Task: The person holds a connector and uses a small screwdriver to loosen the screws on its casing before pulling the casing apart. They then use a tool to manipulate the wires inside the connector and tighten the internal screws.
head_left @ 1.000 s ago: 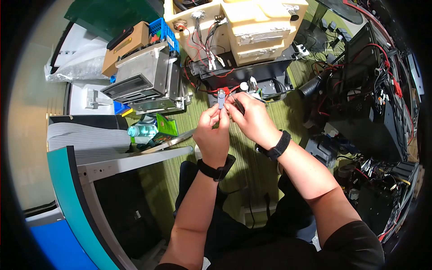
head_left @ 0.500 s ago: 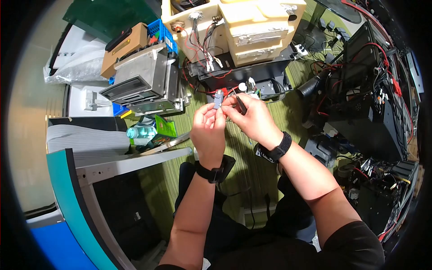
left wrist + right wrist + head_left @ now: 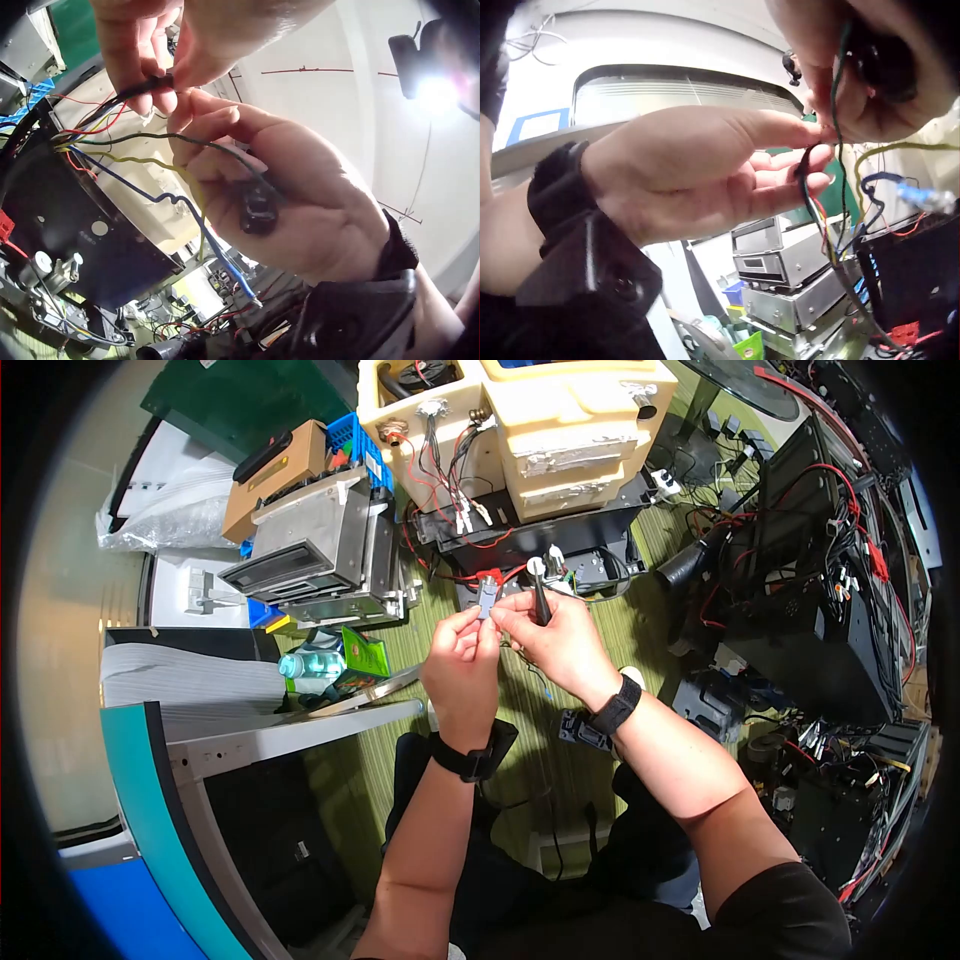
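I judge the black cable (image 3: pixel 803 176) light and limp, its thin coloured wires (image 3: pixel 821 219) easily nicked, so the sheath is the place to take hold. Slim and dark, it sits in front of the black box (image 3: pixel 67 217), pinched by my left hand (image 3: pixel 462 678); my right hand (image 3: pixel 562 642) grips a black tool (image 3: pixel 541 606). Whether its fingertips also touch cable, I cannot tell.

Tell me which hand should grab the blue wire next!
Probably the right hand: in both wrist views the loose end of the blue wire looks nearer to it, while the left hand pinches the cable. But the right hand also holds a tool, so grabbing may be awkward.
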Available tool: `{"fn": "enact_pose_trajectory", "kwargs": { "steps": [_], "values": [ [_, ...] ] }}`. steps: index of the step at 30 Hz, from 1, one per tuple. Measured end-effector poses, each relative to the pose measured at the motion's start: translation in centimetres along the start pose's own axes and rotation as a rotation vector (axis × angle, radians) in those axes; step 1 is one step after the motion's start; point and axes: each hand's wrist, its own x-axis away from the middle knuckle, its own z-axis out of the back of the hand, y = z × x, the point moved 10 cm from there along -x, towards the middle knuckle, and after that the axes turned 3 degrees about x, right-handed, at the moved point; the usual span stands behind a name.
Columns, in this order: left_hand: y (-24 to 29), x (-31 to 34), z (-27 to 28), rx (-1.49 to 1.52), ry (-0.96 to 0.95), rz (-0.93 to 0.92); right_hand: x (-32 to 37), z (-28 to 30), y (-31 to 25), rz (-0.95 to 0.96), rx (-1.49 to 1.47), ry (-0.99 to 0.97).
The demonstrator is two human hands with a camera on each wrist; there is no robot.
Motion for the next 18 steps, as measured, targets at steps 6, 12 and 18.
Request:
{"fn": "enact_pose_trajectory", "kwargs": {
  "steps": [6,12,18],
  "values": [
    [0.2,-0.2,-0.2,0.073,-0.047,-0.033,-0.3,-0.2,0.4,-0.026,-0.099,-0.025],
    [-0.4,-0.5,-0.1,0.148,-0.040,0.026,1.4,-1.2,-5.1,0.684,0.639,0.037],
    [-0.7,-1.1,0.8,0.233,0.002,0.026,0.8,-0.1,-4.8,0.486,0.524,0.143]
  ]
}}
